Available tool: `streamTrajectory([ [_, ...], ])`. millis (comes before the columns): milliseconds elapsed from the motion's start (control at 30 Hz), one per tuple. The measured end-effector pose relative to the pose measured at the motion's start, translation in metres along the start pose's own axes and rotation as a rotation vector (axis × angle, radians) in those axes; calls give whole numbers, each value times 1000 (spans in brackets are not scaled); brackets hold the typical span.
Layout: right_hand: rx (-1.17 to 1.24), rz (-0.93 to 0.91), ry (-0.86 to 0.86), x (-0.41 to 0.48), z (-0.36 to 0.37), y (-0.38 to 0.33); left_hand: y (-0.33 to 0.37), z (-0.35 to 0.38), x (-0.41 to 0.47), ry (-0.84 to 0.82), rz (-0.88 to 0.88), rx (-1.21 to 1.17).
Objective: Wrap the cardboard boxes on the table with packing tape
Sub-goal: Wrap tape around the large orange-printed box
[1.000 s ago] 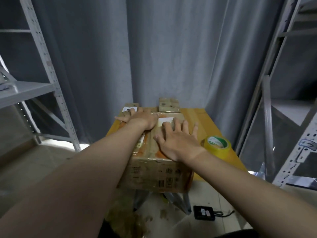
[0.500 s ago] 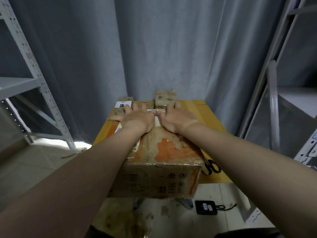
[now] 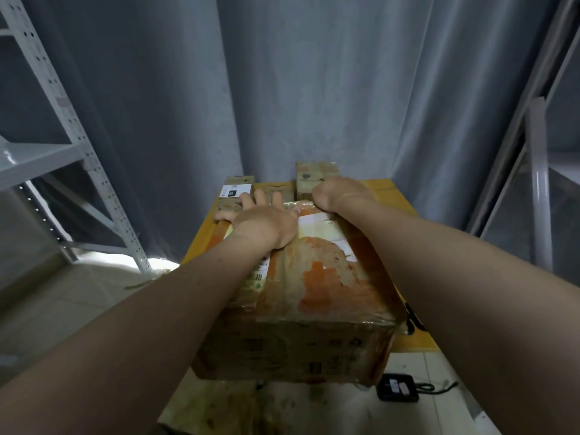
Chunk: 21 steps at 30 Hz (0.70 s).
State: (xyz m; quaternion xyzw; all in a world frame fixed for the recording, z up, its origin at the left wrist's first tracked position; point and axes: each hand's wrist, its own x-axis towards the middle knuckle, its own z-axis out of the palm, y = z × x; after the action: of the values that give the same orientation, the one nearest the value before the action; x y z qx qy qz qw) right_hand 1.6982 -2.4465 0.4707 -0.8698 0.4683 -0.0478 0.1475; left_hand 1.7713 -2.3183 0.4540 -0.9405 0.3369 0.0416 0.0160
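Brown cardboard lies under the fingers (image 3: 248,200) of the left hand (image 3: 265,222). They are spread wide and press flat on the top of the big box (image 3: 314,293), close to its far edge. The right hand (image 3: 340,196) is just beside it, at the far right corner. Its fingers bend down over the far edge and hold it. Their tips are hidden behind the box.

The big box lies on the yellow table (image 3: 387,191). Its long side runs from the person straight away toward the grey curtain (image 3: 314,89). Its near end sticks out past the near edge of the table. The box is closed, so what is in it cannot be seen. Its top is shiny and wrinkled, with torn orange patches.

Two more boxes stand at the back of the table, just past the hands. The low small box (image 3: 237,189) on the left has a white label on top. The taller small box (image 3: 315,175) stands on the right, close to the right hand. Both are closed too.

A small black gadget (image 3: 398,387) with a cord lies on the floor (image 3: 47,309). A grey metal shelf (image 3: 47,152) stands on the left.
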Motion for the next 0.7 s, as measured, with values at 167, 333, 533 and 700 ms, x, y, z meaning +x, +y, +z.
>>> streamTrajectory([
  [167,33,-20,96,-11,-1,8,-6,-3,-7,40,24,-63],
  [333,92,-28,-19,-35,-7,21,-48,-23,2,101,-151,-345],
  [533,197,-44,68,-66,-26,21,-64,-47,-26,196,-119,-710],
  [700,389,-39,379,-98,-58,24,-66,-87,-64,409,-156,-914],
])
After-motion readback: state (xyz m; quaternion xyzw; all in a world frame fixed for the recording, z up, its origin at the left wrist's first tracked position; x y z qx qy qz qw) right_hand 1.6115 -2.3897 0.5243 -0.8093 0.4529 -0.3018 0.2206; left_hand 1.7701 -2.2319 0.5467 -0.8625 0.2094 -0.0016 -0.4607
